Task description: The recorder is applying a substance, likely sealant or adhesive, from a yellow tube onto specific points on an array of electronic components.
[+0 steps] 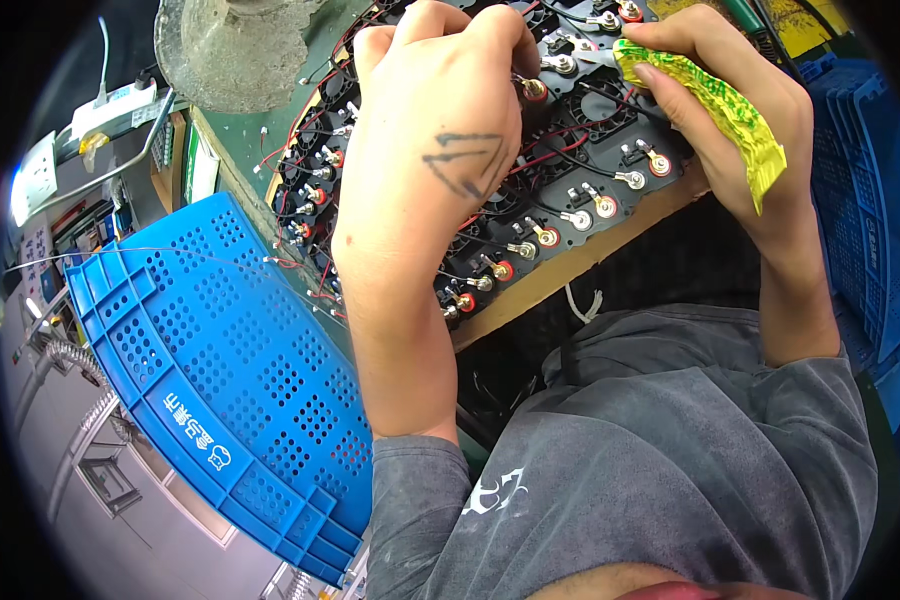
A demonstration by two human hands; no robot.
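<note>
My right hand (pixel 757 88) is closed round a crumpled yellow-and-green squeeze tube (pixel 715 112). Its pale nozzle (pixel 597 58) points left at a metal terminal (pixel 560 65) on a black panel (pixel 610 110). Cooling fans, red and black wires and rows of screw terminals with red or white bases cover this panel. Over its far left part lies my left hand (pixel 435 120), fingers curled down among the wires. Its fingertips are hidden, so whatever they grip cannot be made out.
A blue perforated crate (pixel 220 340) stands at my left, with another blue crate (pixel 860 190) at the far right. Beyond the panel's left corner sits a rough grey metal base (pixel 235 60). A wooden edge (pixel 580 270) runs under the panel's near side.
</note>
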